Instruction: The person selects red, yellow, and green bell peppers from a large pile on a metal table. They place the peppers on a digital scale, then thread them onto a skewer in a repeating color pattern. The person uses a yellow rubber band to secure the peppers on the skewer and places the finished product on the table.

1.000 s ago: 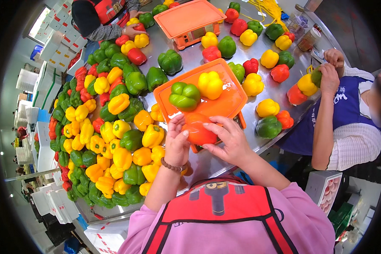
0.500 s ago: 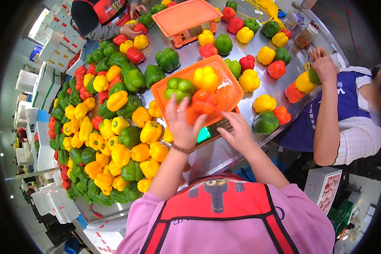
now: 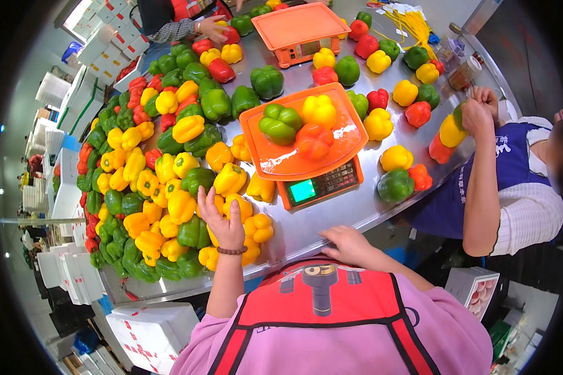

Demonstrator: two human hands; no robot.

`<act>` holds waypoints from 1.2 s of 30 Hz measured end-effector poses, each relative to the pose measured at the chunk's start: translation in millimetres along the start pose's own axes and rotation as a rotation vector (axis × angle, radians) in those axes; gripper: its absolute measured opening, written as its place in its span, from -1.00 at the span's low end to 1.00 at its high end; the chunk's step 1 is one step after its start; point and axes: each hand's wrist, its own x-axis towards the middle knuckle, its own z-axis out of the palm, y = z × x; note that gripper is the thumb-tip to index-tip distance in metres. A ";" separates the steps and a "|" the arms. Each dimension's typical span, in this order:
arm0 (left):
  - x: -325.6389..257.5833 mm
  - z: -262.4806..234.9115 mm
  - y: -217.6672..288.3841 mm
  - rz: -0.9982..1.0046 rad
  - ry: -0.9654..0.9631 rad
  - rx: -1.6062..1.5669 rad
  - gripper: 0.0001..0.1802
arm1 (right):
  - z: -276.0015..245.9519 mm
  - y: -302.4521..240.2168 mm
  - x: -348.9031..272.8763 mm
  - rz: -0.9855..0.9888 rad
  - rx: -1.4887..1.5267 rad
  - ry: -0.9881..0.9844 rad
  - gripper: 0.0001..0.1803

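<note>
My left hand, a bracelet at its wrist, hovers over the near edge of the pepper pile with fingers spread and nothing in them. Beside it lie yellow bell peppers. My right hand is low at the table's front edge, its fingers stretched out and holding nothing. In front of me stands an orange scale with a lit green display. On its orange tray rest a green bell pepper, a yellow bell pepper and an orange-red bell pepper.
A heap of green, yellow and red peppers covers the left side. Farther back stands a second orange scale. Small groups of peppers line the right. A co-worker in a blue apron handles peppers there; another person's hand is top left.
My left hand has moved left from the scale tray to the pile. My right hand has drawn back from the scale toward the table edge. The three peppers stay on the tray.
</note>
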 end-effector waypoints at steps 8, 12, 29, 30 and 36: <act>-23.0 -22.0 6.4 -0.025 0.057 0.008 -0.50 | -9.6 -5.9 4.2 -0.034 -0.057 -0.130 -0.55; -40.8 -36.6 -13.1 -0.015 0.030 0.089 -0.52 | -11.4 3.8 5.8 -0.089 -0.073 -0.088 -0.55; -106.2 -39.5 -9.1 -0.028 -0.360 0.402 -0.30 | -34.7 12.0 33.0 -0.194 -0.093 -0.043 -0.53; -108.1 -35.4 -12.9 -0.013 -0.340 0.443 -0.29 | -39.9 8.9 36.0 -0.178 -0.090 -0.044 -0.53; -116.3 -35.3 -20.3 0.019 -0.310 0.433 -0.28 | -23.2 8.8 16.2 -0.152 -0.068 -0.133 -0.53</act>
